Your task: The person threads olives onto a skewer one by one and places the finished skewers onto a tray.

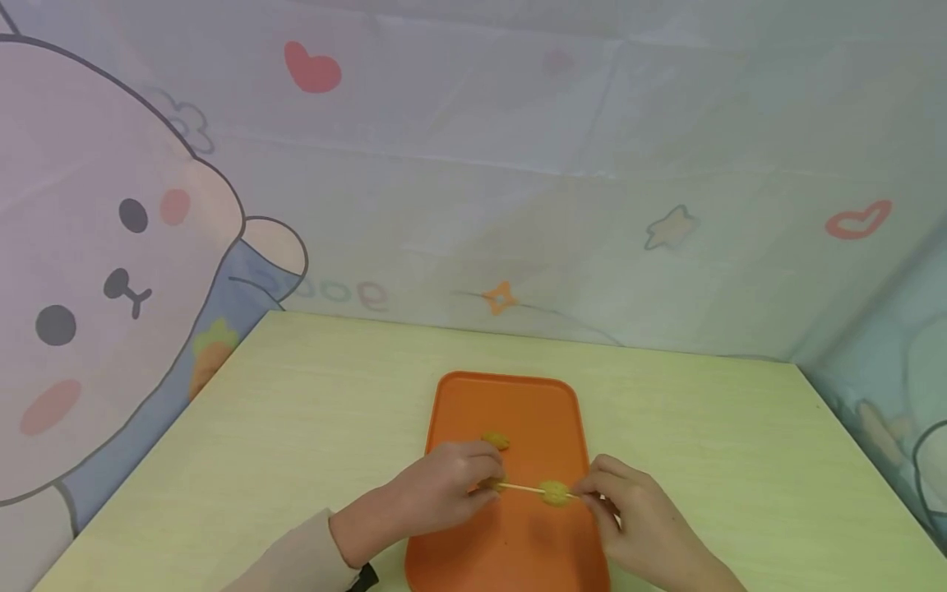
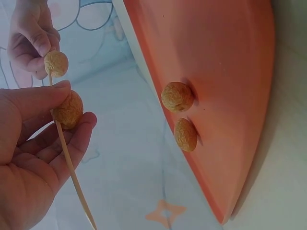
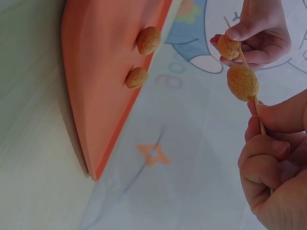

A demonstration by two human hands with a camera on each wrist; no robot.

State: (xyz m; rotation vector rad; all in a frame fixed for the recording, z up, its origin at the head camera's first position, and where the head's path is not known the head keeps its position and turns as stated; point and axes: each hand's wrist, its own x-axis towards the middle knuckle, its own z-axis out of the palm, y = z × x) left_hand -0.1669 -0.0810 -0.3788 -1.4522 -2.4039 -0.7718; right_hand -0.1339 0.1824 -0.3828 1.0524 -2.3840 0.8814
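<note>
My left hand pinches a wrinkled golden-brown ball between thumb and fingers. A thin wooden skewer runs along that ball and sticks out beyond it; whether it passes through the ball cannot be told. A second wrinkled ball sits threaded on the skewer between the two hands. Close beside it, my right hand grips the skewer with curled fingers. Both hands are above the orange tray. Two loose balls of the same kind, one beside the other, lie on the tray.
The tray lies on a pale yellow table. Behind the table hangs a cloth backdrop printed with a cartoon animal, hearts and stars. A dark cable loops at the right edge.
</note>
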